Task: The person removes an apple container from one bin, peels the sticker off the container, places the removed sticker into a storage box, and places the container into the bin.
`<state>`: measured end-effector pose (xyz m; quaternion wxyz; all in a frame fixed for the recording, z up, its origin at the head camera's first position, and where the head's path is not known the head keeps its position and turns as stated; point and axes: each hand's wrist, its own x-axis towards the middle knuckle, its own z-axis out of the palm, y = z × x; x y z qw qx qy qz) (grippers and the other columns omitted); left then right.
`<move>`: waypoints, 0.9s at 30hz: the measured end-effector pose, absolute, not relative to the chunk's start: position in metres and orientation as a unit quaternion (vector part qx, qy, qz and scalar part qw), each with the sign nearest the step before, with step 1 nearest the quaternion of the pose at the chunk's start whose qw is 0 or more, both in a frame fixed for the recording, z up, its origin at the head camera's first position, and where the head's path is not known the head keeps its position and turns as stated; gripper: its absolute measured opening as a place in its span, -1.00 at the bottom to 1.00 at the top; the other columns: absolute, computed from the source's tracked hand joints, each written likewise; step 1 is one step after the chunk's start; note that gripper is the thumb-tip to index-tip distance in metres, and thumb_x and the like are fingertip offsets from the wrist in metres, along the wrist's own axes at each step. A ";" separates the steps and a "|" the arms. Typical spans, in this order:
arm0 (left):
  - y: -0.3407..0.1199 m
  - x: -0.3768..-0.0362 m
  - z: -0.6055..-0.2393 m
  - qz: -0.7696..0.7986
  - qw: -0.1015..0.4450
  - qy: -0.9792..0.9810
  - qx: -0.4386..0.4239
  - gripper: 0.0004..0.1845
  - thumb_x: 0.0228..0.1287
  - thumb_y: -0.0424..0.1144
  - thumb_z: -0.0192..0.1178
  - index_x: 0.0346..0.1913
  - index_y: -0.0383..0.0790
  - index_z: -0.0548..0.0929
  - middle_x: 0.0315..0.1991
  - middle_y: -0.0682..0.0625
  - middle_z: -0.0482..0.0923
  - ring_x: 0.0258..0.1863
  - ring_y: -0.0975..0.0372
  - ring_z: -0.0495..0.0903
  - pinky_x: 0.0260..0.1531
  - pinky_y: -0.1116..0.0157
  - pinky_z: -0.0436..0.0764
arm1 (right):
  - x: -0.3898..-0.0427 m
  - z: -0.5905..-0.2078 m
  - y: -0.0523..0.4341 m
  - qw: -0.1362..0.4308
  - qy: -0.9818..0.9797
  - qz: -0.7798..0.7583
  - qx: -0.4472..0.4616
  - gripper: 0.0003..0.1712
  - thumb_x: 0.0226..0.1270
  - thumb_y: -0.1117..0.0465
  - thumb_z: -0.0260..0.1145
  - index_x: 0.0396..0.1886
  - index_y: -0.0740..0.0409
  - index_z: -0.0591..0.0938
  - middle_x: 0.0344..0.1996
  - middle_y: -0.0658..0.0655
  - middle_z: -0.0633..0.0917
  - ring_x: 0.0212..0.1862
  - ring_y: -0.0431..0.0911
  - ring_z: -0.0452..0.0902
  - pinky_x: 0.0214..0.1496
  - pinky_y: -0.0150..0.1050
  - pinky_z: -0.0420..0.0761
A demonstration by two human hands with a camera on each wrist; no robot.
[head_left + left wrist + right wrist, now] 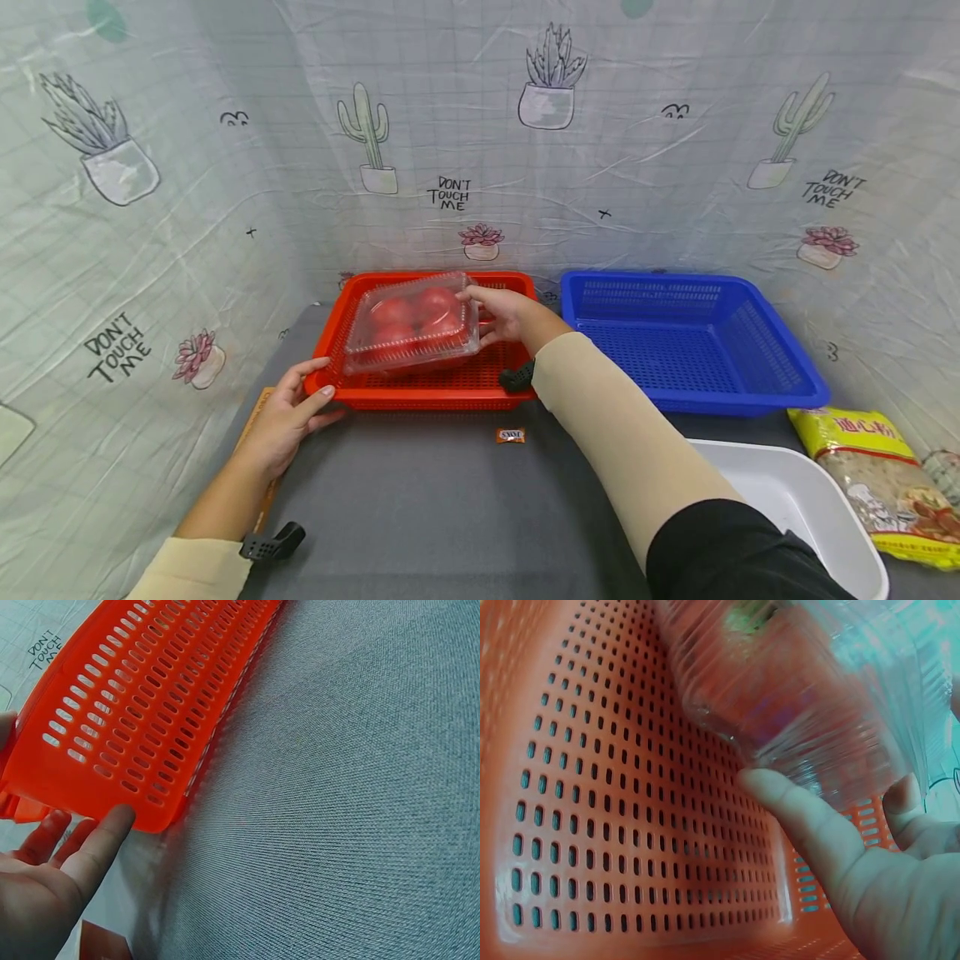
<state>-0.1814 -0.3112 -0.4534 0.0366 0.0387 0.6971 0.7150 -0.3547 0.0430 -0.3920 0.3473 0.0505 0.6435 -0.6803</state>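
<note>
A clear plastic clamshell box (411, 327) with several red tomatoes inside hangs tilted over the red perforated basket (420, 388). My right hand (501, 315) grips the box's right end, thumb underneath; in the right wrist view the box (810, 697) sits above my thumb (802, 817) with the basket floor (615, 825) behind. My left hand (288, 412) rests with straight fingers against the basket's front left corner; in the left wrist view its fingers (97, 844) touch the basket wall (135, 712).
An empty blue basket (780, 392) stands right of the red one. A white tub (817, 500) and a yellow food packet (877, 479) lie at the front right. A small orange wrapper (510, 435) lies on the grey table (420, 517). A printed curtain surrounds the table.
</note>
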 end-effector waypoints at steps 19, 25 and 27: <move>-0.311 -0.180 -0.453 0.714 0.036 0.698 0.041 -0.40 0.62 -0.33 0.19 0.58 -0.20 0.24 0.54 -0.32 0.09 0.14 0.28 0.66 0.02 0.15 0.76 | -0.354 -0.396 0.045 0.362 0.673 -0.642 0.057 -0.28 0.48 0.00 0.37 0.51 0.14 0.39 0.30 0.29 0.55 0.26 0.20 0.56 0.38 0.19 0.57; -0.311 -0.178 -0.454 0.714 0.035 0.698 0.043 -0.41 0.62 -0.34 0.19 0.57 -0.19 0.25 0.53 -0.29 0.10 0.16 0.25 0.66 0.03 0.12 0.76 | -0.348 -0.392 0.043 0.359 0.697 -0.617 0.068 -0.29 0.50 0.01 0.37 0.50 0.18 0.39 0.28 0.36 0.55 0.29 0.26 0.55 0.30 0.22 0.62; -0.311 -0.178 -0.453 0.715 0.034 0.697 0.042 -0.42 0.62 -0.35 0.19 0.56 -0.18 0.27 0.52 -0.28 0.11 0.16 0.24 0.65 0.02 0.13 0.77 | -0.346 -0.390 0.043 0.365 0.706 -0.603 0.068 -0.28 0.51 0.01 0.35 0.51 0.19 0.36 0.29 0.38 0.53 0.29 0.28 0.56 0.27 0.23 0.64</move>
